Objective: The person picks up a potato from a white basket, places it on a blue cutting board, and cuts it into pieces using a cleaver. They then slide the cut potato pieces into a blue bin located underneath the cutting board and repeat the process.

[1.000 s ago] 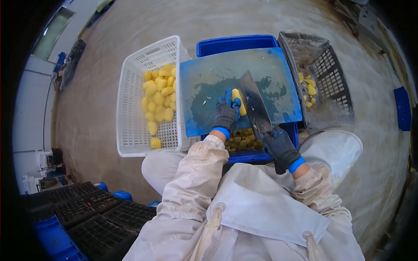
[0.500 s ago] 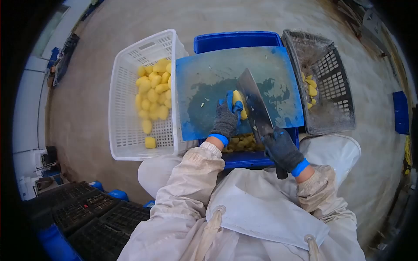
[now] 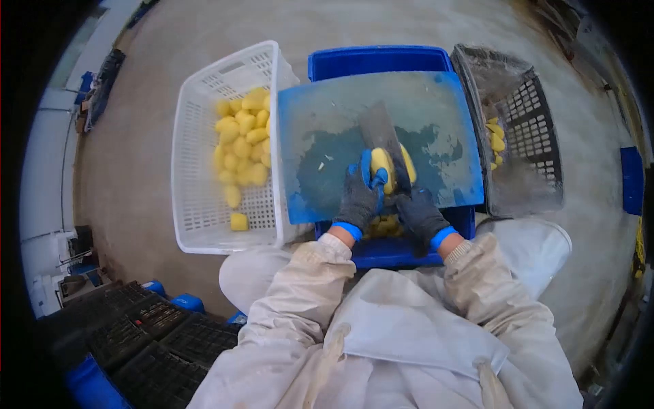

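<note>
Pinning a peeled potato (image 3: 381,165) with the left hand (image 3: 359,195), presumably against rolling, near the close edge of the cutting board (image 3: 317,109), and gripping a cleaver (image 3: 383,129) with the right hand (image 3: 419,213), blade beside a yellow piece (image 3: 409,164).

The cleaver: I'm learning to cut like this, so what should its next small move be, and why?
I'd probably ease the cleaver slightly right, away from the left hand: its blade stands between the right yellow piece and the left yellow piece, which that hand steadies close by.
</note>
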Tool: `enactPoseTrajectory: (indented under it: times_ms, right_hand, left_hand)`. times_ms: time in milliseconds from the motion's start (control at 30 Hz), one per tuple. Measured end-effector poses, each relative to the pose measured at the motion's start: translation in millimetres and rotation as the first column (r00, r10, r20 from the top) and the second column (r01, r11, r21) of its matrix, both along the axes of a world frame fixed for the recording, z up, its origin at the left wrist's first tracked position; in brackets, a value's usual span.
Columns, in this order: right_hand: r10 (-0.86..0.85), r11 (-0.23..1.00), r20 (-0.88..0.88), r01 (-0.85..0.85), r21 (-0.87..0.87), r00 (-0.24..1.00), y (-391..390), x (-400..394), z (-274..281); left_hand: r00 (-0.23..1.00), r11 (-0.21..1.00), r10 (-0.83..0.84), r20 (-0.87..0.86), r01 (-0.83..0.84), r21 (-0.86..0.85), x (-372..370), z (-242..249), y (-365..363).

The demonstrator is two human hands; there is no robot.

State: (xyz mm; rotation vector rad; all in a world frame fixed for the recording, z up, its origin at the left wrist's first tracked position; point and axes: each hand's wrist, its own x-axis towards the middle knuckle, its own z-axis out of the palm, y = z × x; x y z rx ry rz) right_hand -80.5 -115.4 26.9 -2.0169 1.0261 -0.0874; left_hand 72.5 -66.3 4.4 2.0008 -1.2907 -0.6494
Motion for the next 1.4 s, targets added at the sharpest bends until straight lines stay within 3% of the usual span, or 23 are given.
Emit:
enactPoseTrajectory:
  times_ms: [33, 67, 133, 200, 267, 333, 367, 400, 500, 533, 600, 633, 667, 700, 733, 800, 900, 967, 1067, 1100, 1167, 1300, 1400]
  right_hand:
    - [-0.097, 0.988, 0.081, 0.086, 0.13, 0.992, -4, 6, -6]
    - [-0.112, 0.984, 0.084, 0.098, 0.148, 0.99, 5, 5, -12]
    - [-0.024, 0.998, -0.021, 0.022, -0.064, 0.999, 18, 15, -7]
    - [-0.065, 0.983, 0.071, 0.076, -0.164, 0.995, 40, 26, -3]
    - [-0.099, 0.985, 0.227, 0.128, -0.113, 0.969, 54, 34, 15]
    - [-0.074, 0.997, 0.189, 0.08, -0.025, 0.979, 56, 37, 25]
    - [-0.039, 0.997, 0.15, 0.029, 0.067, 0.988, 57, 37, 27]
    - [-0.039, 0.998, 0.151, 0.029, 0.064, 0.988, 58, 36, 28]
    - [-0.032, 0.998, 0.127, 0.026, 0.052, 0.991, 57, 18, 33]
    - [-0.042, 0.999, 0.083, 0.043, -0.01, 0.996, 58, 9, 44]
    - [-0.053, 0.996, 0.032, 0.055, -0.077, 0.998, 60, -8, 56]
    - [-0.065, 0.992, 0.003, 0.065, -0.11, 0.998, 61, -16, 59]
    - [-0.069, 0.987, -0.02, 0.066, -0.143, 0.997, 61, -18, 61]
    - [-0.054, 0.988, -0.015, 0.051, -0.145, 0.998, 63, -20, 64]
    - [-0.092, 0.988, 0.023, 0.094, -0.12, 0.995, 64, -22, 66]
    - [-0.124, 0.987, 0.06, 0.13, -0.096, 0.99, 66, -21, 66]
    - [-0.102, 0.989, 0.011, 0.102, -0.105, 0.995, 69, -14, 63]
    - [-0.078, 0.984, -0.06, 0.067, -0.166, 0.995, 70, -9, 64]
    - [0.033, 0.968, -0.224, -0.087, -0.236, 0.974, 65, -5, 73]
    - [0.039, 0.966, -0.23, -0.095, -0.239, 0.972, 64, -4, 75]
    - [0.054, 0.942, -0.29, -0.145, -0.302, 0.955, 63, -1, 76]
    - [0.065, 0.95, -0.3, -0.15, -0.272, 0.952, 55, 12, 49]
    - [0.055, 0.959, -0.243, -0.119, -0.256, 0.969, 39, 25, 30]
  left_hand:
    - [1.0, 0.999, 0.018, -0.008, -0.018, 0.04, 2, 1, -1]
    - [1.0, 0.998, 0.005, -0.003, -0.005, 0.058, 1, 0, 5]
    - [0.997, 0.997, 0.057, -0.044, -0.055, 0.054, 5, 11, 8]
    - [0.996, 0.995, 0.087, -0.025, -0.088, -0.044, 23, 0, 27]
    - [0.993, 0.983, 0.12, -0.016, -0.121, -0.138, 38, 6, 45]
    - [0.955, 0.973, 0.219, -0.201, -0.198, 0.118, 46, 28, 55]
    - [0.956, 0.969, 0.235, -0.178, -0.245, -0.036, 48, 14, 57]
    - [0.956, 0.969, 0.234, -0.178, -0.244, -0.039, 49, 14, 54]
    - [0.953, 0.958, 0.27, 0.14, -0.281, 0.061, 39, 8, 38]
    - [0.954, 0.959, 0.269, 0.132, -0.278, 0.056, 35, 0, 34]
    - [0.937, 0.973, 0.228, 0.265, -0.209, -0.097, 29, -15, 28]
    - [0.864, 0.957, 0.224, 0.451, -0.108, -0.269, 26, -22, 25]
    - [0.859, 0.954, 0.242, 0.452, -0.125, -0.273, 30, -27, 27]
    - [0.959, 0.973, 0.218, 0.18, -0.2, -0.116, 33, -21, 30]
    - [0.968, 0.975, 0.223, -0.115, -0.218, 0.054, 36, -15, 33]
    - [0.969, 0.973, 0.222, -0.112, -0.213, 0.09, 46, -16, 41]
    - [0.953, 0.964, 0.265, -0.145, -0.267, 0.012, 52, -17, 48]
    - [0.985, 0.984, 0.172, -0.032, -0.173, -0.032, 52, -4, 46]
    - [0.975, 0.987, 0.153, 0.163, -0.142, -0.078, 53, -11, 39]
    - [0.975, 0.985, 0.161, 0.156, -0.15, -0.081, 53, -11, 38]
    - [0.981, 0.985, 0.163, 0.104, -0.168, 0.042, 52, -11, 34]
    - [0.978, 0.982, 0.169, 0.122, -0.178, 0.068, 49, -9, 34]
    - [0.963, 0.981, 0.196, 0.183, -0.194, -0.032, 49, -12, 37]
